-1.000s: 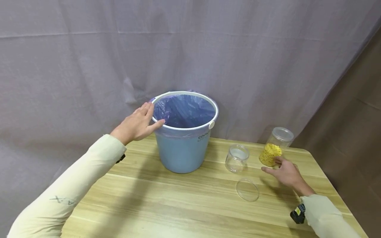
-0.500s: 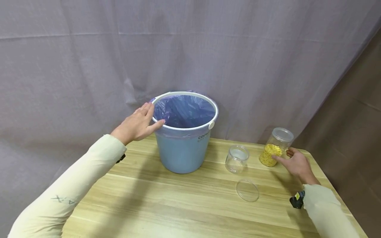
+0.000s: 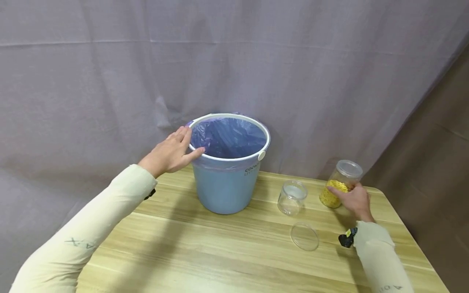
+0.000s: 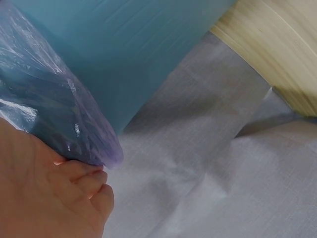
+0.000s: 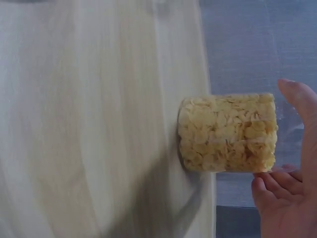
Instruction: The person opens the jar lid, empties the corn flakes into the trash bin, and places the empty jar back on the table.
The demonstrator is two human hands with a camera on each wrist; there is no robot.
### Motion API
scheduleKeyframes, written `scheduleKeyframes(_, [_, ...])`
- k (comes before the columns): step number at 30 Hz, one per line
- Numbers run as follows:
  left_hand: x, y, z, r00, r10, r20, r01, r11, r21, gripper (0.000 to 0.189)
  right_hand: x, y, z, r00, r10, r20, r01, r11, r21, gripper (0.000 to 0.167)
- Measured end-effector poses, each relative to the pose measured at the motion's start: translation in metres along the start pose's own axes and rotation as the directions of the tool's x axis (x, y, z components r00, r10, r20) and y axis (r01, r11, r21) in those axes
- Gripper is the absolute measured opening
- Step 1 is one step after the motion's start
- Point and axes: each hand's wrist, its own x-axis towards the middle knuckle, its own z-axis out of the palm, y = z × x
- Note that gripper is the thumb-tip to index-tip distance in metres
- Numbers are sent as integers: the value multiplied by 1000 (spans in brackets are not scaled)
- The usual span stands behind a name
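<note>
My left hand (image 3: 170, 154) rests on the left rim of a blue trash bin (image 3: 225, 187), fingers extended and thumb over the front edge. A thin purple-blue bag (image 3: 234, 136) lines the bin; in the left wrist view my fingers touch the bag's edge (image 4: 106, 146). At the right, my right hand (image 3: 355, 199) wraps around a tall clear jar (image 3: 349, 169) with a lid on. Yellow flakes (image 5: 228, 134) fill its lower part. My thumb lies along one side of the jar and my fingers along the other. The jar stands upright on the table.
An open short clear jar (image 3: 292, 199) stands between the bin and the tall jar. In front of it lies a clear round lid (image 3: 304, 237). The wooden table (image 3: 220, 256) backs onto a grey curtain (image 3: 234, 61), with a brown one (image 3: 432, 162) at right.
My right hand has moved in to the tall jar from its front right, and the thumb now lies across the jar. The left hand has stayed on the bin rim.
</note>
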Motion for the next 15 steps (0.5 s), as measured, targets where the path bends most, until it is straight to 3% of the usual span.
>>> scheduleKeyframes(8, [1,-1,1,1000,12,-3,-12,1000,0,95,1,0,5,997,8,-74,-4,998,61,92])
scheduleKeyframes(15, [2,-2,1,1000,14,16,-14,1000,1,96,-4,-4,-1,997,-11,-77,11,1000,4,91])
